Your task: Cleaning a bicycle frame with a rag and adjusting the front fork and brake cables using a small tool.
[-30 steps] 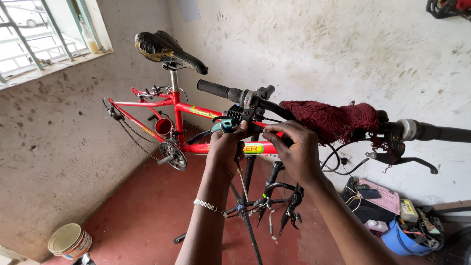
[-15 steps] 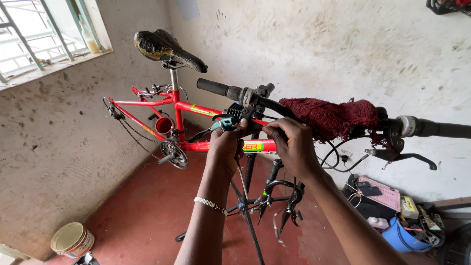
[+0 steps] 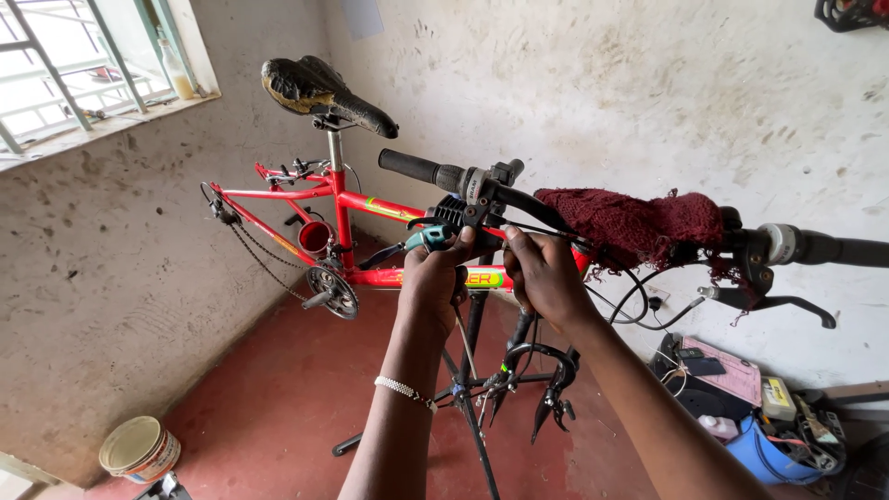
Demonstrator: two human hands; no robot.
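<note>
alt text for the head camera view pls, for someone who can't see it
Two bare hands, left hand and right hand, work at the brake lever on the handlebar of a red bicycle on a repair stand. A dark red cloth drapes the bar.

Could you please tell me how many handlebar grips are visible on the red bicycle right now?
2. One black grip sticks out left of the hands, above the left hand. The other grip runs off the right edge, past the dark red cloth. None seems hidden.
</note>
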